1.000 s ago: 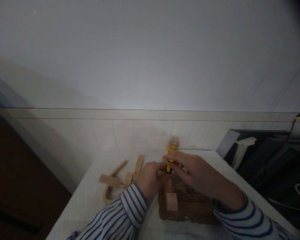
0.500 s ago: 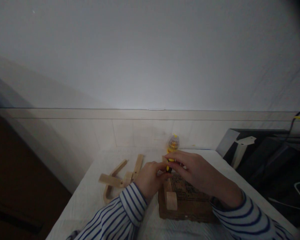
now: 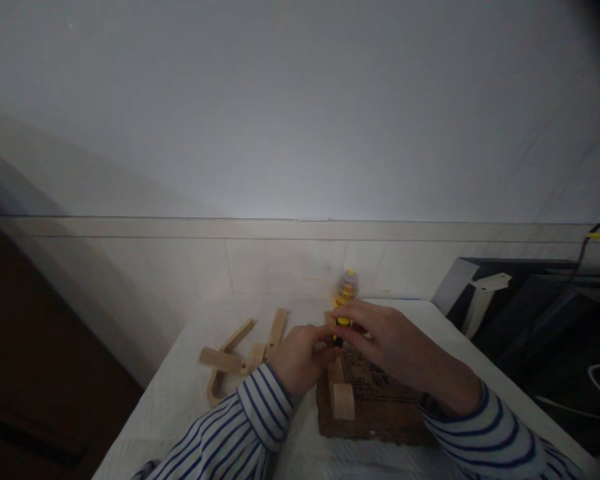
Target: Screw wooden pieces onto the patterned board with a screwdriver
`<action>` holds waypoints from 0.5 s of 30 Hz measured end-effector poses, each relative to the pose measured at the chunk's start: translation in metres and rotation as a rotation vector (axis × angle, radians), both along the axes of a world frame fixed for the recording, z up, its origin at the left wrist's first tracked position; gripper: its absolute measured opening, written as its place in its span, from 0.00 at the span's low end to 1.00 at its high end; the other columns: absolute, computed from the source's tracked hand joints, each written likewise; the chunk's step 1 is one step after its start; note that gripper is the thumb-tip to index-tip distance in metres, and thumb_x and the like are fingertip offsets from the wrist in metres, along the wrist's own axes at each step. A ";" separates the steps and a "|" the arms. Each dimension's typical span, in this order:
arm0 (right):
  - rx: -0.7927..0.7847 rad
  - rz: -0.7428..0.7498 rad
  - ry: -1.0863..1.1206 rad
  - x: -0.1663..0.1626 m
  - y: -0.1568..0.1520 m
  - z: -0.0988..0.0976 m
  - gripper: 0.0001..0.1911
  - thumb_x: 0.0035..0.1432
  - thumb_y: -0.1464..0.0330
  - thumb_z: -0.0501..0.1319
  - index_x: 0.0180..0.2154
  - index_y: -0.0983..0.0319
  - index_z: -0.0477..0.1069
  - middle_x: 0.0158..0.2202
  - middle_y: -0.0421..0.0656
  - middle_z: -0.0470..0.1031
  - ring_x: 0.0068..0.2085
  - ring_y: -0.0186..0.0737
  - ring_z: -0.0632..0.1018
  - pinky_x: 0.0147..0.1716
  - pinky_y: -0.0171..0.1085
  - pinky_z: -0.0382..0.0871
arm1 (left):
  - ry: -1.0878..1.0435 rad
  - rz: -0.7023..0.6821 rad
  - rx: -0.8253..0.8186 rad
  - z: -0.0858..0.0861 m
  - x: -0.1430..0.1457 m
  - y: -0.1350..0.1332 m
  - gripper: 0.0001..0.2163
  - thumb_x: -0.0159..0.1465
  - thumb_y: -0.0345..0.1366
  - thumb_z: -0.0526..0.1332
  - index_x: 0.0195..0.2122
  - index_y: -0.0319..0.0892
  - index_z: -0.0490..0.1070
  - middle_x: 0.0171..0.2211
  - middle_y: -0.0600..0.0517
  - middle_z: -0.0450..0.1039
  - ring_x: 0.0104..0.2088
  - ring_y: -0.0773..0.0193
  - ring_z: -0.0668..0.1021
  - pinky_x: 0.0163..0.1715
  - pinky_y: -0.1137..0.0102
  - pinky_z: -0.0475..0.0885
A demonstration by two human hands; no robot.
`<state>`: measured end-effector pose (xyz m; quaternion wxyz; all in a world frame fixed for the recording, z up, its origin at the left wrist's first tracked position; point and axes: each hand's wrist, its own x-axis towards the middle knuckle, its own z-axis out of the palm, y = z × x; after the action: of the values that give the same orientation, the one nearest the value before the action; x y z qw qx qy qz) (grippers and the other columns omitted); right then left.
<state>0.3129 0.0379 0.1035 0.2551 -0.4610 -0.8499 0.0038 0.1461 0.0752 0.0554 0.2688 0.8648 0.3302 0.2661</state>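
My right hand (image 3: 380, 333) grips a short yellow-and-black screwdriver (image 3: 343, 321) from above, thumb and fingertips around its handle. My left hand (image 3: 300, 357) is closed at the lower, dark part of the same tool, where its fingertips meet; the tool's tip is hidden. Beneath the hands, a pale wooden piece (image 3: 343, 401) lies along the left side of a dark brown carved board (image 3: 380, 423). Part of this pale piece shows beyond the fingers.
Several pale wooden parts (image 3: 223, 361), some with holes, lie left of my left hand on the white-covered table (image 3: 165, 400). A clear container with yellow contents (image 3: 347, 287) stands behind the hands near the wall. Dark panels and a cable (image 3: 583, 257) are at the right.
My right fingers have turned slightly around the screwdriver's handle, and more of its yellow top shows. The left hand and the wooden parts stay nearly the same.
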 end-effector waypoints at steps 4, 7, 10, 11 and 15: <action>-0.009 0.012 0.004 -0.001 -0.001 0.001 0.12 0.61 0.65 0.53 0.42 0.63 0.70 0.38 0.45 0.75 0.38 0.41 0.75 0.37 0.40 0.69 | 0.058 0.124 0.033 0.002 0.002 -0.003 0.10 0.56 0.34 0.61 0.40 0.44 0.74 0.37 0.49 0.77 0.38 0.57 0.76 0.40 0.66 0.69; -0.013 0.013 0.013 -0.002 0.000 0.001 0.12 0.61 0.65 0.53 0.42 0.62 0.70 0.38 0.45 0.75 0.38 0.41 0.75 0.37 0.40 0.69 | 0.057 0.183 0.040 0.000 0.003 -0.003 0.11 0.55 0.38 0.64 0.39 0.43 0.74 0.36 0.49 0.77 0.37 0.57 0.76 0.38 0.66 0.69; -0.014 0.022 0.025 -0.002 0.000 0.000 0.13 0.61 0.65 0.53 0.43 0.63 0.69 0.38 0.46 0.75 0.38 0.40 0.76 0.37 0.40 0.70 | 0.057 0.193 0.034 -0.004 0.003 0.000 0.09 0.55 0.41 0.63 0.35 0.43 0.75 0.33 0.50 0.77 0.35 0.58 0.76 0.35 0.67 0.69; -0.014 0.022 0.025 -0.002 0.000 0.000 0.13 0.61 0.64 0.53 0.43 0.63 0.69 0.38 0.46 0.75 0.38 0.41 0.76 0.37 0.41 0.70 | 0.056 0.197 0.032 -0.005 0.003 0.001 0.09 0.56 0.41 0.63 0.34 0.43 0.75 0.33 0.50 0.77 0.35 0.58 0.76 0.35 0.68 0.69; -0.018 0.022 0.036 -0.002 -0.003 0.002 0.14 0.61 0.65 0.53 0.46 0.62 0.68 0.43 0.47 0.74 0.42 0.41 0.75 0.40 0.41 0.70 | 0.034 0.208 0.039 -0.005 0.002 0.001 0.07 0.56 0.39 0.63 0.34 0.43 0.76 0.32 0.51 0.77 0.34 0.59 0.76 0.36 0.68 0.68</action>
<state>0.3106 0.0351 0.1056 0.2660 -0.4540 -0.8501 0.0226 0.1482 0.0761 0.0505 0.2175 0.8353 0.4174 0.2842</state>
